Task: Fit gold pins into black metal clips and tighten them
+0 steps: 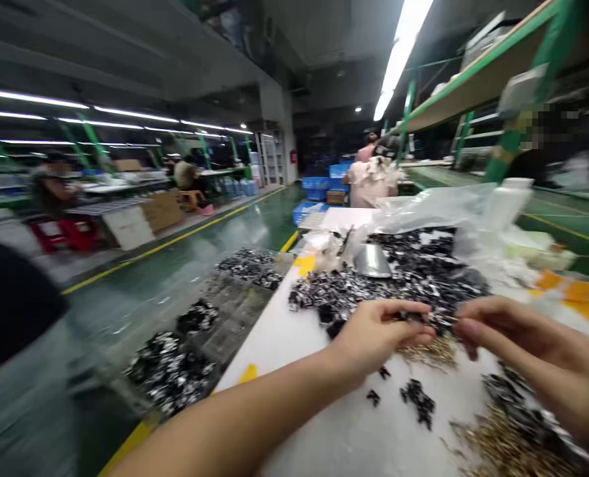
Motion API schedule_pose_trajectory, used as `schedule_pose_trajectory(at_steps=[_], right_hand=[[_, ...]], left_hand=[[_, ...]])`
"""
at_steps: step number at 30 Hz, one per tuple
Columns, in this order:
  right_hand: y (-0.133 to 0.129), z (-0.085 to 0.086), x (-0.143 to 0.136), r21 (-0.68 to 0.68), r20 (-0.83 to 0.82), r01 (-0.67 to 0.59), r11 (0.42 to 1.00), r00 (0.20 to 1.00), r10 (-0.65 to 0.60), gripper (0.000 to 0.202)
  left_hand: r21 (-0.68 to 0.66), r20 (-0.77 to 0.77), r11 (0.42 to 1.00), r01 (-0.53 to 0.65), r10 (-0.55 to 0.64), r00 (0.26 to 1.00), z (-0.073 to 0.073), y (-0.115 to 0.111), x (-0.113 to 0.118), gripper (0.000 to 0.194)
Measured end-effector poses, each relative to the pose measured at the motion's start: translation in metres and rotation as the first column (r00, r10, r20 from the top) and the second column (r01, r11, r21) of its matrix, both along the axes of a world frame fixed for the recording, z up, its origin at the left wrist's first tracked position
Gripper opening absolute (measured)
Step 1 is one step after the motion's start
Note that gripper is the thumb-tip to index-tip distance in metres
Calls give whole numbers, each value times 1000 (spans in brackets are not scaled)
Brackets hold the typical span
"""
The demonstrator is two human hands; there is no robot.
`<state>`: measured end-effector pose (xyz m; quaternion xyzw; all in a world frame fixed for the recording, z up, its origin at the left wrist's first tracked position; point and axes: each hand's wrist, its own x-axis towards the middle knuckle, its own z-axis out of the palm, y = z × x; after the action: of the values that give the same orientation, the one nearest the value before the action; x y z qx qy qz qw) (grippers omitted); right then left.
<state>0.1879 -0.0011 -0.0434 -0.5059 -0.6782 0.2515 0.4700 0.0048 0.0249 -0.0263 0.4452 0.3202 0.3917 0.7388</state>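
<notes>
My left hand [374,334] reaches in over the white tabletop [354,430], its fingers closed round a small dark piece that is mostly hidden. Opposite it, my right hand [527,351] pinches with thumb and forefinger; what it may hold is too small to make out. The fingertips of the two hands are a short gap apart. Behind them spreads a large heap of small black and silvery parts [403,278]. Thin gold-coloured pins [436,352] lie just under the hands, with a second pile of pins [507,440] nearer me. A few black parts [417,401] lie loose in front.
A metal scoop [372,260] rests on the heap, near clear plastic bags [438,205] and a white bottle [505,202]. Left of the table stands a divided tray [229,324] of black parts. A person [374,179] sits ahead; a dark shape [13,305] is close at left.
</notes>
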Motion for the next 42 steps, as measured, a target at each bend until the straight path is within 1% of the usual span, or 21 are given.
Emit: schedule_pose_trajectory(at_steps=[1,3,7,11,14,17,23,26,29,31,34,38,42], right_hand=[[-2,6,-2,-43,-14,-38,998,999,38,23],[-3,14,-7,-85,-58,-72,994,996,67,19],[-3,18,-12,-62,-71,-103,993,993,99,12],[-6,18,-13,-4,17,-104,995,994,104,7],[-7,18,-14,64,155,-84,994,985,73,6],[-7,17,-14,168,279,-103,980,959,53,7],[-4,11,-12,327,421,-162,931,907,10,8],[-2,8,-12,352,448,-190,916,894,13,9],[-1,9,-13,316,398,-183,931,916,45,11],[-1,11,-13,310,357,-157,938,933,38,11],[0,15,-10,309,307,-126,943,951,26,11],[0,17,-6,312,312,-155,937,949,53,13],[0,18,-4,313,348,-206,927,933,90,15]], left_hand=[[9,-17,1000,4,-4,1000,3,0,0,23],[19,-65,1000,-17,19,998,6,1,0,26],[93,-174,995,-19,35,984,10,4,0,28],[144,-244,989,-17,52,969,9,7,-1,26],[165,-266,986,10,35,963,8,8,-2,28],[213,-289,976,47,17,957,8,6,-3,30],[353,-394,936,21,129,910,9,2,-3,26],[404,-419,914,27,159,894,8,1,-3,26],[443,-421,896,40,169,891,9,1,-3,28],[409,-398,912,30,149,905,11,1,-3,32],[286,-320,958,18,78,944,13,2,-3,37],[180,-177,983,45,-13,984,13,2,-2,28],[77,-112,992,105,-96,989,11,3,-1,23]])
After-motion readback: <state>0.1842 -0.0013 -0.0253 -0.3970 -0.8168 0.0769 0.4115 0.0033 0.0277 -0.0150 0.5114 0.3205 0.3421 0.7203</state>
